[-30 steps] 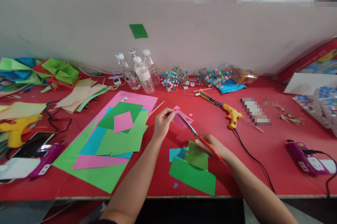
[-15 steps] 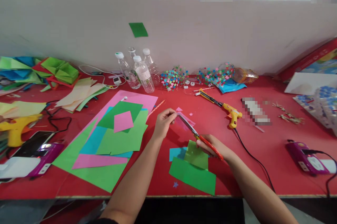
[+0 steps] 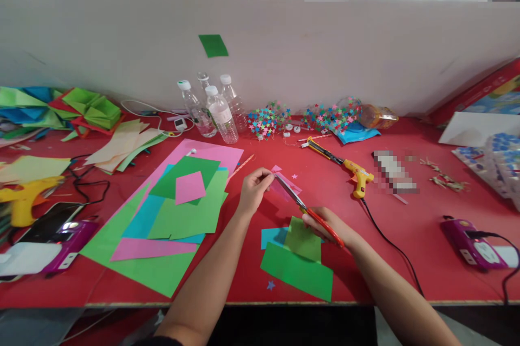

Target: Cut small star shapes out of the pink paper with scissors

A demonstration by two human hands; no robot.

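Red-handled scissors (image 3: 323, 225) point up and to the left, held by the handles in my right hand (image 3: 325, 221). My left hand (image 3: 257, 183) is pinched by the scissors' tip; what its fingertips hold is too small to make out. Beneath the blades, a thin pink piece (image 3: 290, 183) lies on the red table (image 3: 349, 281). Nearer the front edge are a dark green piece (image 3: 298, 273), a lighter green piece (image 3: 303, 240) and a blue piece (image 3: 272, 237). To the left, pink, blue and green sheets (image 3: 195, 213) overlap.
Plastic bottles (image 3: 222, 116) stand by the partition (image 3: 122, 43), near piles of small stars (image 3: 266, 120). A yellow glue gun (image 3: 357, 175) lies at the right with its cord trailing forward. Another yellow glue gun (image 3: 26, 197) and a purple device (image 3: 75, 240) sit at the left.
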